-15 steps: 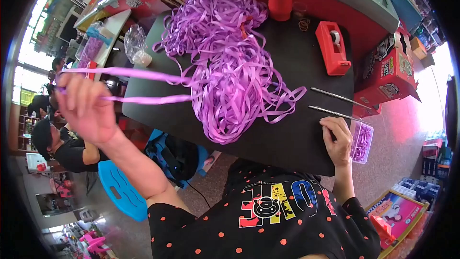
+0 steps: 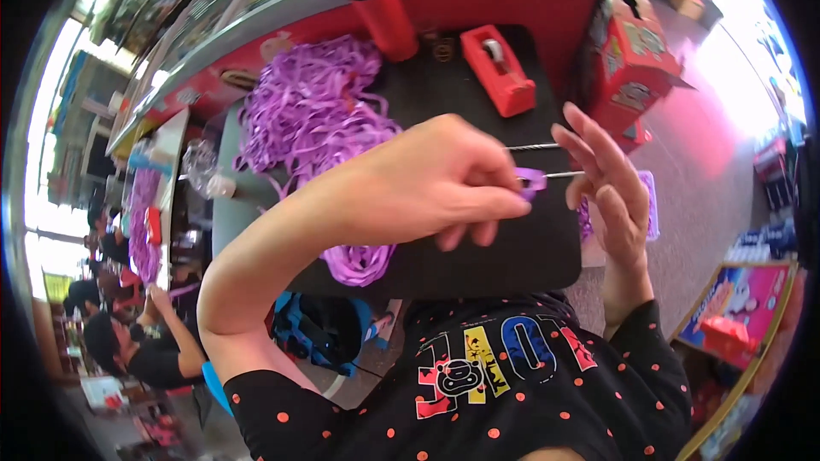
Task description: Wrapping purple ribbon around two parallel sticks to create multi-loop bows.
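My left hand [image 2: 427, 183] is raised over the black table [image 2: 512, 248], fingers closed on the end of a purple ribbon [image 2: 531, 179] at its fingertips. My right hand [image 2: 611, 183] stands just right of it, fingers spread, beside the ribbon end and two thin metal rods [image 2: 534, 147]. A big heap of purple ribbon [image 2: 312, 119] lies on the table's left half and runs under my left forearm. A small clear box [image 2: 649, 205] with purple pieces sits behind my right hand.
A red cylinder cup [image 2: 382, 10] and a red tape dispenser [image 2: 500, 68] stand at the table's far edge. Red cardboard boxes [image 2: 636, 60] are stacked to the right. A colourful box [image 2: 735, 307] lies on the floor at lower right. People sit at lower left [image 2: 128, 350].
My left hand has swung from far out left, where it stretched ribbon, to the middle in front of me. My right hand lifted off the table edge and opened its fingers.
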The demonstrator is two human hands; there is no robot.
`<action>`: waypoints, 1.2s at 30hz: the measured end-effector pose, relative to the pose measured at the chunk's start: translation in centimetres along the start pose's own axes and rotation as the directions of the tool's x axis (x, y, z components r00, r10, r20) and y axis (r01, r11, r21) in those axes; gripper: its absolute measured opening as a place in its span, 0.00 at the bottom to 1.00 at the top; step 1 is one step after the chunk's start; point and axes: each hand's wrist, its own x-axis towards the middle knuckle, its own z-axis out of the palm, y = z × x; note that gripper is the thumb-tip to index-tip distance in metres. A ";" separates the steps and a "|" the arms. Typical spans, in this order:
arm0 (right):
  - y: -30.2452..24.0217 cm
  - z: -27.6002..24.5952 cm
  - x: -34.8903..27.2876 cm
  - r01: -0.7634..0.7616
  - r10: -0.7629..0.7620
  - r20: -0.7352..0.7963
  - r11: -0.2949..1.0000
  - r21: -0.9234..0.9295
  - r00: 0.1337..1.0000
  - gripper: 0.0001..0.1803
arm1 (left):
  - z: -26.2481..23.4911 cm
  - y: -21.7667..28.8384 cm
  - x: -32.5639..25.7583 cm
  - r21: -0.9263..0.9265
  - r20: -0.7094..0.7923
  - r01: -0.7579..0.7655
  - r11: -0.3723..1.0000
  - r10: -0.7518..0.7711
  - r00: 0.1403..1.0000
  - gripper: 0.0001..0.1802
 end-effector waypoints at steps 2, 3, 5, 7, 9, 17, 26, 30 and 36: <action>-1.9 -1.5 1.0 -0.022 0.026 0.061 0.998 -0.063 0.998 0.26 | 1.2 2.1 3.0 0.147 0.131 -0.130 0.980 0.111 0.985 0.11; -3.2 -2.6 1.3 -0.049 0.064 0.126 0.992 -0.119 0.990 0.25 | 1.7 3.1 5.0 0.200 0.132 -0.214 0.956 0.190 0.973 0.11; -5.3 -4.7 1.6 -0.100 0.102 -0.016 0.914 -0.392 0.995 0.19 | 2.4 4.7 7.9 0.308 0.110 -0.370 0.876 0.354 0.929 0.12; -6.9 -6.8 1.7 -0.118 0.071 -0.119 0.886 -0.449 0.990 0.15 | 3.2 5.8 11.1 0.404 0.113 -0.500 0.766 0.500 0.858 0.13; -9.3 -8.8 1.5 -0.121 0.042 -0.125 0.673 -0.729 0.991 0.10 | 4.0 6.7 14.1 0.479 0.138 -0.572 0.666 0.587 0.798 0.14; -7.2 -14.2 -1.7 -0.479 0.173 -0.450 0.416 -0.773 0.876 0.11 | 8.3 3.2 26.1 0.156 0.316 -0.730 0.666 0.666 0.676 0.15; 7.3 -20.3 -4.3 -0.584 0.484 -0.377 0.780 -0.223 0.790 0.13 | 7.5 -4.6 31.6 0.243 0.340 -0.553 0.797 0.464 0.818 0.15; 10.2 -19.1 -4.5 -0.639 0.594 -0.349 0.769 -0.016 0.725 0.13 | 5.9 -5.8 30.8 0.376 0.362 -0.404 0.834 0.270 0.892 0.16; 13.3 -16.9 -4.4 -0.609 0.641 -0.266 0.767 0.201 0.720 0.13 | 4.6 -7.0 28.7 0.508 0.217 -0.346 0.789 0.272 0.938 0.15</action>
